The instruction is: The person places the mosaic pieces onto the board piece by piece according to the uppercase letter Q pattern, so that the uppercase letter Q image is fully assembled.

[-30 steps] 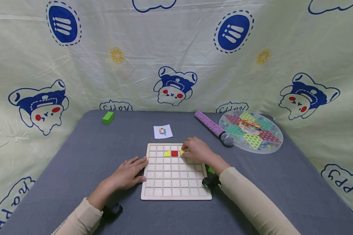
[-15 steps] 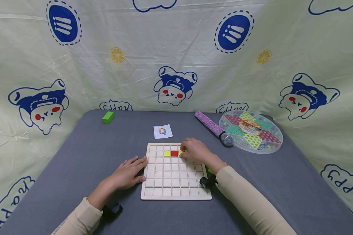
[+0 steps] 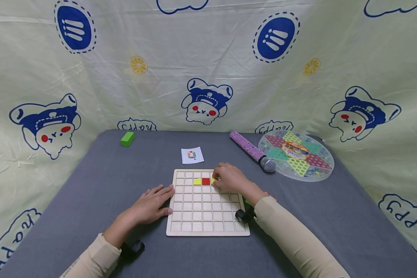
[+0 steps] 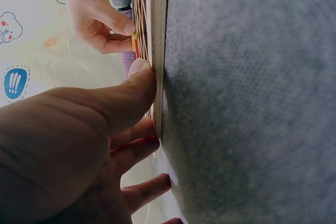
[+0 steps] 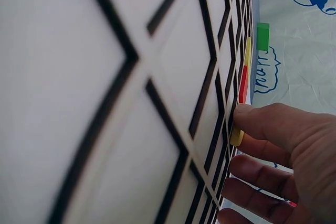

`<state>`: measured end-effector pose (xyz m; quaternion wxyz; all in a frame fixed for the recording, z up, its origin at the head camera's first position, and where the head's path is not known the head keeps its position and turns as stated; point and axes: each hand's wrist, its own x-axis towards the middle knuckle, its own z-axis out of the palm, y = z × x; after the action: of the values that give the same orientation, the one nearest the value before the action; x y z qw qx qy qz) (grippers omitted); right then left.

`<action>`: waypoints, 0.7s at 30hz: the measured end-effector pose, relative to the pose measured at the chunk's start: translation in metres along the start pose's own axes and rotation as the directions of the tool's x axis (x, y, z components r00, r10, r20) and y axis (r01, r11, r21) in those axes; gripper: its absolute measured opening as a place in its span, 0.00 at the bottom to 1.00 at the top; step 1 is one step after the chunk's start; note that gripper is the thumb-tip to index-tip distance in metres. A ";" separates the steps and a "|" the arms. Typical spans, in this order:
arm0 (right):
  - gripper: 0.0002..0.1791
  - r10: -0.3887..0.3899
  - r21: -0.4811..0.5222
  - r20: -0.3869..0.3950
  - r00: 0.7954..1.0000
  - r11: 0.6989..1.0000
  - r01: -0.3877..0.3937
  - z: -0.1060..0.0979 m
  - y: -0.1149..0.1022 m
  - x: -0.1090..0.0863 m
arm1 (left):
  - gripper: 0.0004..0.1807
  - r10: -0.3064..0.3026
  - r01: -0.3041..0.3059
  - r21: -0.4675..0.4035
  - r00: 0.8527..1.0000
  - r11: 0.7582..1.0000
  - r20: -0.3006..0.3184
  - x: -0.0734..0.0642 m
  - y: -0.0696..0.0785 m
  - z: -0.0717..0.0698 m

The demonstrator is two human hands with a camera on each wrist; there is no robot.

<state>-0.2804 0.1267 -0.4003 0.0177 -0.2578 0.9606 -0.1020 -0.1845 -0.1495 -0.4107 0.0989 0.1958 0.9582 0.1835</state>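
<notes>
A pale wooden grid board lies on the grey cloth. Near its far edge, a yellow tile with a slanted side sits in a cell, and a red tile fills the cell to its right. My right hand pinches another yellow tile between thumb and finger, right beside the red one; the fingers partly cover it in the head view. Spread along the board's left edge, my left hand touches the rim, its thumb against the side in the left wrist view.
Behind the board lies a white card with a coloured pattern. A purple microphone leans against a round game box at the back right. One green block stands back left; a green piece is partly hidden by the right wrist.
My right hand has shifted slightly left with the yellow tile, bringing it closer to the red tile. The left hand stays put at the board's edge.
</notes>
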 end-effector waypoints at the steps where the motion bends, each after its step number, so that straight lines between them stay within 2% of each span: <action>1: 0.08 -0.002 0.000 -0.001 1.000 1.000 0.002 0.000 0.000 0.000 | 0.36 0.002 -0.002 0.001 1.000 1.000 0.000 0.000 0.000 0.000; 14: 0.08 -0.004 -0.012 -0.004 1.000 1.000 0.004 0.000 0.000 0.000 | 0.36 0.005 -0.005 0.002 1.000 1.000 -0.005 0.000 0.000 -0.001; 21: 0.09 0.001 0.017 -0.002 1.000 1.000 0.000 -0.001 0.001 -0.003 | 0.36 0.000 0.000 -0.001 1.000 1.000 0.003 -0.001 0.001 -0.002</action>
<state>-0.2784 0.1287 -0.3999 0.0190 -0.2573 0.9598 -0.1103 -0.1835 -0.1495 -0.4085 0.1006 0.1959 0.9580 0.1837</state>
